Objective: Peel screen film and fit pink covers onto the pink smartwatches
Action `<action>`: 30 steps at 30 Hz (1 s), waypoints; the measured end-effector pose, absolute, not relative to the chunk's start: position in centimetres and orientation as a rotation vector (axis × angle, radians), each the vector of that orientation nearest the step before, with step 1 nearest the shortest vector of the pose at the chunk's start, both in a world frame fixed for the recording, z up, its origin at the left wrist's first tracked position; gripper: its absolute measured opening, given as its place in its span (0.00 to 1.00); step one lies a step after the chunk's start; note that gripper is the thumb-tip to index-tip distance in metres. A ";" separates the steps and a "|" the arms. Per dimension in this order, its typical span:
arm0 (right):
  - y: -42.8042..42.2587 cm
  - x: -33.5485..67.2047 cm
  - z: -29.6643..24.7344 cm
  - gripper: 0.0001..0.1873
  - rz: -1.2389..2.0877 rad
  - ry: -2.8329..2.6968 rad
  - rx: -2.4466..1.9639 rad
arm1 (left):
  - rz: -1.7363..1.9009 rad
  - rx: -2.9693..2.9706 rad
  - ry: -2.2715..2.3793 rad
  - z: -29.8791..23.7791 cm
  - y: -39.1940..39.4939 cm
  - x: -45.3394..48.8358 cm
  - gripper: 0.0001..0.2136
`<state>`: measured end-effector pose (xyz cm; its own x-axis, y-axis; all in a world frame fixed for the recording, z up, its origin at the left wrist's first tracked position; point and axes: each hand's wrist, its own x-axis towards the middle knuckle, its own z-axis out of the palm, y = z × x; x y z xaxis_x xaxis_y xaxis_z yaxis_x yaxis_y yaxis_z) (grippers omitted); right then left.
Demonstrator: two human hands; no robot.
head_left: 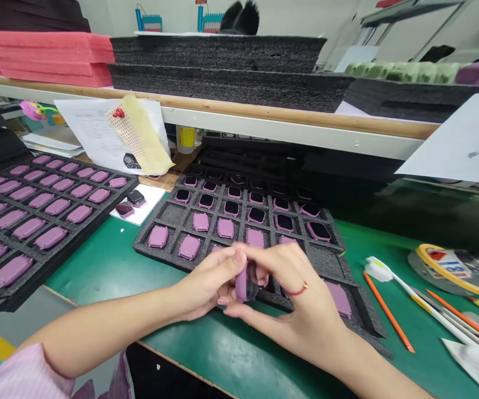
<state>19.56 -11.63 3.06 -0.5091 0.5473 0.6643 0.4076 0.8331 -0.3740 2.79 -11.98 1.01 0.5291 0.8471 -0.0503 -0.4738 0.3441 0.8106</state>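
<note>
A purple smartwatch case (243, 284) with a dark glass face is held on edge between my two hands, above the front of the middle foam tray. My left hand (217, 274) is closed on it, thumb along its top edge. My right hand (291, 288), with a red string at the wrist, curves round its other side, fingers and thumb touching it. The black foam tray (168, 213) beneath holds several cases, some with dark screens up, such as one watch case (284, 223), others purple side up, such as another (189, 247). My hands hide part of the tray.
Another foam tray (27, 271) of purple cases lies at left. Two watch pieces (135, 198) rest on white paper. At right are a white brush (414, 291), an orange stick (389, 313) and a tape roll (426, 271). A shelf edge (289, 130) with foam stacks crosses behind.
</note>
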 end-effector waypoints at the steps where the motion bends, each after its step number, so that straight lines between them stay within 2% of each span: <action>1: -11.6 19.6 3.0 0.27 0.257 -2.173 -0.690 | 0.923 0.832 0.542 0.9 -12.0 2.8 0.26; 3: -11.4 19.6 3.1 0.23 0.331 -2.142 -0.683 | 0.938 0.760 0.583 0.7 -12.0 2.9 0.28; 9: -11.2 19.8 2.9 0.24 0.410 -2.104 -0.687 | 0.847 0.586 0.569 0.9 -11.8 2.6 0.26; 14: -10.7 20.1 3.5 0.24 0.303 -2.193 -0.621 | 0.858 0.587 0.583 1.3 -11.8 2.8 0.28; 19: -7.3 19.6 4.5 0.20 0.364 -2.021 -0.878 | 0.908 0.824 0.748 1.0 -11.8 3.3 0.26; 24: -2.4 13.9 2.5 0.21 0.469 -2.143 -1.020 | 0.658 1.282 0.811 0.0 -12.1 3.1 0.23; 30: 0.3 6.2 -0.2 0.21 0.398 -2.425 -1.012 | 0.556 1.351 0.770 -1.2 -11.9 2.8 0.16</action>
